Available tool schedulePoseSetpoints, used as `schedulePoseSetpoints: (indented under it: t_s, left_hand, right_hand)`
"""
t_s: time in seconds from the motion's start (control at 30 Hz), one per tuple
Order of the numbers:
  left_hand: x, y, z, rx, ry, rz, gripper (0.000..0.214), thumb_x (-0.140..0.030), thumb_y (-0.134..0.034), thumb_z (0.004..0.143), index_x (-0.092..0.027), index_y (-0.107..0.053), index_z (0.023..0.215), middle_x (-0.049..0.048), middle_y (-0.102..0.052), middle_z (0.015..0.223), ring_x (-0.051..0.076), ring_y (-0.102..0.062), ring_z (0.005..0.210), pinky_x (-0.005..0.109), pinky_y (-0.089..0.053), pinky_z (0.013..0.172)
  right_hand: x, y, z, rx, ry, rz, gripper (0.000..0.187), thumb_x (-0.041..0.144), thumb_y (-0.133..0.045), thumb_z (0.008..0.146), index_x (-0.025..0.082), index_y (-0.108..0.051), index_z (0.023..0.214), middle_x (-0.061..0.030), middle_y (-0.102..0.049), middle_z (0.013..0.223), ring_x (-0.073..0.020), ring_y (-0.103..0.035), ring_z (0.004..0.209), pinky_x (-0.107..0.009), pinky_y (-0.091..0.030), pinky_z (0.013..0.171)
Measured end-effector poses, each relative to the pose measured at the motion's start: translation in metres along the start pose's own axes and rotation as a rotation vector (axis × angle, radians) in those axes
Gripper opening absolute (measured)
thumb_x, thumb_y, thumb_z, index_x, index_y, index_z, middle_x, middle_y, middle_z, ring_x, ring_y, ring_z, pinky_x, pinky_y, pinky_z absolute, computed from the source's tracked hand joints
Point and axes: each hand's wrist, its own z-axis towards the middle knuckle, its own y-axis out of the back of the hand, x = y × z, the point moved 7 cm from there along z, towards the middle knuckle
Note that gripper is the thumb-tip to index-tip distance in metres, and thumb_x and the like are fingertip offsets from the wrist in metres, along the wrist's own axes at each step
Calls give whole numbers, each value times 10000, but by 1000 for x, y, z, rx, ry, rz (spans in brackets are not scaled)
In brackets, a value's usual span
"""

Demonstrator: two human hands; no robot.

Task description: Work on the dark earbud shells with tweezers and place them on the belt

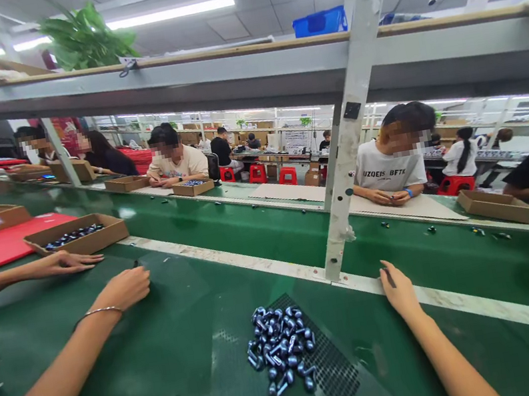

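Observation:
My left hand (125,289), with a bangle on its wrist, is closed over the green table (173,382); a small dark tip (136,264) shows at its fingers. My right hand (400,289) reaches to the pale strip along the conveyor. Its fingers are closed around a small, dark, elongated piece (389,277), too blurred to name surely. Between my hands lies a pile of shiny dark-blue earbuds (279,344), apart from both. A black perforated mat (338,378) lies partly under the pile.
A co-worker's hand (62,263) rests left of mine, near a cardboard tray (111,234) of dark parts. A metal post (352,190) rises between my hands. Small parts lie on the green conveyor (259,226). Co-workers sit opposite beneath an overhead shelf (174,81).

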Motion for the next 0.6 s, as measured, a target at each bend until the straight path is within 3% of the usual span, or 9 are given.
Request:
schedulePoseSetpoints:
  t_s: [0.1, 0.2, 0.43, 0.6]
  left_hand:
    - [4, -9, -3, -2, -25, -98, 374, -532, -687, 1057, -169, -717, 1143, 46, -733, 1053, 185, -716, 842, 372, -603, 794]
    - [16, -20, -6, 37, 0, -147, 353, -518, -680, 1065, -167, -711, 1063, 34, -720, 986, 180, -696, 826, 366, -570, 771]
    - [59, -39, -18, 233, 145, -99, 360, -426, -722, 1059, -136, -699, 1270, 87, -732, 1201, 221, -743, 978, 414, -667, 865]
    - [65, -40, -21, 271, 196, -97, 381, -415, -721, 1061, -122, -691, 1302, 103, -728, 1232, 235, -745, 1019, 441, -664, 898]
  right_hand:
    - [-2, 0, 2, 14, -26, -21, 339, 406, -722, 1066, 188, -696, 1324, -93, -743, 1302, -244, -755, 1100, -465, -669, 960]
    - [-2, 1, 3, 27, -49, -39, 339, 404, -721, 1067, 189, -695, 1327, -94, -741, 1307, -243, -755, 1100, -462, -670, 956]
    - [2, 3, 4, 47, -70, -58, 344, 403, -723, 1065, 192, -694, 1335, -99, -734, 1332, -251, -751, 1126, -472, -667, 972]
    - [8, 6, 3, 52, -73, -64, 347, 403, -725, 1065, 191, -692, 1338, -100, -733, 1335, -252, -751, 1129, -473, -667, 973]
